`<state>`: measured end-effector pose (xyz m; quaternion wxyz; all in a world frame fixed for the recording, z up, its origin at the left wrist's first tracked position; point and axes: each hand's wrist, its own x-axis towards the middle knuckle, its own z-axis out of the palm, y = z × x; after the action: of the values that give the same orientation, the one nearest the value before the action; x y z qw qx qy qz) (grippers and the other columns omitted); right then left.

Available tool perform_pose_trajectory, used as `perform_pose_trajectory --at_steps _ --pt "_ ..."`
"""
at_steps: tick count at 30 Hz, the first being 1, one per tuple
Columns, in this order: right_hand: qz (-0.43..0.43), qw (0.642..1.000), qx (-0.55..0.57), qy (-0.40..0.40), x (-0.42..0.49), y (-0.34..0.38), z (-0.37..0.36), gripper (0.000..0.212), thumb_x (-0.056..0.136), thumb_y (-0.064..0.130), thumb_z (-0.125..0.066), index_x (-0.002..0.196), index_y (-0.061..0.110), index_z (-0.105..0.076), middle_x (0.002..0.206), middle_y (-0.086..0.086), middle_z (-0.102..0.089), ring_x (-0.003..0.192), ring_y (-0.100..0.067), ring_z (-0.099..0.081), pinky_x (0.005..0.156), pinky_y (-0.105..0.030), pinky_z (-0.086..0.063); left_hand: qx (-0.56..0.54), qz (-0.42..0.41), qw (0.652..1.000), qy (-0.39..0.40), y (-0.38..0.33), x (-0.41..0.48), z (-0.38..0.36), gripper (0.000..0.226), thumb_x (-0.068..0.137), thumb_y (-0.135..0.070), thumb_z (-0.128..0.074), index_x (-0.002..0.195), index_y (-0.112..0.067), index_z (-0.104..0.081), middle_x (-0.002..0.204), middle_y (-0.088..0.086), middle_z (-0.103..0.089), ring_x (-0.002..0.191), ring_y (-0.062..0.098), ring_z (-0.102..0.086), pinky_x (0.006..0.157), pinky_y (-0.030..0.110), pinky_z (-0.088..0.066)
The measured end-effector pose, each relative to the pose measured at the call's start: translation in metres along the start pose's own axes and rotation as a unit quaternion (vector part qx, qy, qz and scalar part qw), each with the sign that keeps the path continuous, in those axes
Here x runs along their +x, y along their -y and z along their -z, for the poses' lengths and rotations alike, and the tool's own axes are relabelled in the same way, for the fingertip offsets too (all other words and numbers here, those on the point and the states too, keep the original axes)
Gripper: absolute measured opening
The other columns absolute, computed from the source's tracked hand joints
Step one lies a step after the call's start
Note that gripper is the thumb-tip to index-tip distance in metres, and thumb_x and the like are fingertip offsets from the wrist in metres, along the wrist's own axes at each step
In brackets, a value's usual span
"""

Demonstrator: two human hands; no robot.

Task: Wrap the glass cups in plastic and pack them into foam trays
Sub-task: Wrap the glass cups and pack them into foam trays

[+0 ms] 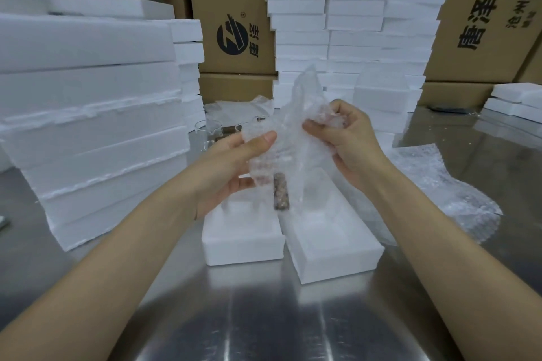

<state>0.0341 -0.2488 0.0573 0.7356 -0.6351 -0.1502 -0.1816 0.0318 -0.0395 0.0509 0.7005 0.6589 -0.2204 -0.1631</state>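
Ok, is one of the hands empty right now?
No, the left hand and the right hand both grip the bubble wrap, held up above the foam trays.

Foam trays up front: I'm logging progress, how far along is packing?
Done: nothing yet; both open white foam trays look empty. In hand: left hand and right hand fold clear bubble wrap around one cup. Left: seat it, then wrap the bare glass cups behind.
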Motion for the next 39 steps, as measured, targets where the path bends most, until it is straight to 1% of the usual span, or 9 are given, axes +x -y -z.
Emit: perform_pose_trajectory --at_steps 4,9,15,19,24,31,34,37,39 --pt "0.045 0.991 -0.101 0.077 -0.004 -0.009 -0.015 0.008 0.080 0.021 -0.069 0.076 0.016 -0.065 0.083 0.002 -0.066 0.081 -0.014 -0.065 0.076 -0.029 -0.053 -0.038 -0.052 0.989 -0.137 0.004 0.000 -0.011 0.063 0.065 -0.047 -0.071 0.119 -0.017 -0.058 0.114 -0.001 -0.069 0.102 0.018 -0.068 0.093 0.042 -0.054" --pt "-0.036 0.989 -0.089 0.114 -0.009 -0.017 -0.029 0.044 0.093 0.049 -0.052 0.099 0.009 -0.068 0.101 -0.009 -0.070 0.095 -0.019 -0.066 0.089 -0.030 -0.050 0.036 -0.118 0.957 -0.262 0.009 0.002 -0.010 0.064 0.065 -0.045 -0.078 0.115 -0.014 -0.052 0.115 0.008 -0.062 0.106 0.025 -0.063 0.088 0.041 -0.056" --pt "-0.109 0.989 -0.001 0.100 -0.008 -0.009 -0.017 0.025 0.089 -0.004 -0.057 0.112 0.003 -0.063 0.098 -0.005 -0.073 0.085 -0.015 -0.069 0.070 -0.021 -0.054 0.121 -0.181 0.957 -0.192 0.010 0.000 -0.018 0.060 0.059 -0.049 -0.079 0.111 -0.031 -0.054 0.106 -0.024 -0.066 0.099 -0.003 -0.063 0.080 0.018 -0.053" --pt "-0.123 0.985 -0.041 0.110 -0.007 -0.001 -0.019 0.050 0.088 0.000 -0.064 0.133 -0.003 -0.043 0.110 -0.015 -0.061 0.089 -0.020 -0.066 0.073 -0.029 -0.056 0.091 -0.200 0.969 -0.112 0.007 -0.002 -0.017 0.065 0.064 -0.041 -0.082 0.120 -0.028 -0.053 0.114 -0.016 -0.067 0.104 0.001 -0.064 0.078 0.014 -0.051" --pt "-0.124 0.962 -0.022 0.241 -0.021 0.007 -0.027 0.016 0.089 0.022 -0.057 0.101 0.015 -0.066 0.101 -0.008 -0.067 0.098 -0.022 -0.064 0.091 -0.036 -0.052 0.040 -0.193 0.980 0.014 0.011 -0.003 -0.027 0.058 0.071 -0.046 -0.070 0.123 -0.026 -0.052 0.118 -0.010 -0.068 0.113 0.011 -0.062 0.087 0.020 -0.050" --pt "-0.081 0.975 -0.124 0.167 -0.020 0.008 -0.026 0.016 0.091 0.005 -0.055 0.102 0.005 -0.067 0.103 -0.017 -0.069 0.103 -0.032 -0.066 0.094 -0.049 -0.052 0.147 -0.191 0.971 -0.005 0.015 -0.003 -0.027 0.050 0.085 -0.055 -0.059 0.130 -0.043 -0.043 0.128 -0.022 -0.057 0.124 -0.001 -0.050 0.101 0.020 -0.042" --pt "-0.028 0.973 -0.215 0.078 -0.020 0.005 -0.038 0.013 0.085 0.014 -0.061 0.096 0.015 -0.069 0.092 -0.002 -0.072 0.091 -0.017 -0.069 0.076 -0.033 -0.057 0.139 -0.194 0.971 -0.023 0.012 -0.004 -0.023 0.054 0.084 -0.041 -0.065 0.133 -0.037 -0.041 0.125 -0.026 -0.059 0.118 -0.006 -0.054 0.090 0.010 -0.044" --pt "0.019 0.945 -0.326 0.011 -0.023 0.002 -0.045 0.030 0.084 0.013 -0.061 0.109 0.027 -0.053 0.096 0.011 -0.065 0.081 -0.002 -0.064 0.062 -0.022 -0.053 0.181 -0.197 0.962 -0.049 0.011 -0.005 -0.022 0.074 0.082 -0.036 -0.067 0.145 -0.032 -0.031 0.141 -0.015 -0.048 0.128 0.001 -0.048 0.104 0.028 -0.043" --pt "0.046 0.942 -0.333 0.012 -0.028 0.003 -0.046 0.039 0.084 0.012 -0.059 0.114 0.031 -0.043 0.096 0.015 -0.058 0.078 0.000 -0.061 0.057 -0.013 -0.050 0.208 -0.215 0.951 -0.082 0.012 -0.005 -0.023 0.057 0.090 -0.024 -0.061 0.142 -0.031 -0.037 0.136 -0.013 -0.052 0.124 0.001 -0.050 0.106 0.030 -0.041"
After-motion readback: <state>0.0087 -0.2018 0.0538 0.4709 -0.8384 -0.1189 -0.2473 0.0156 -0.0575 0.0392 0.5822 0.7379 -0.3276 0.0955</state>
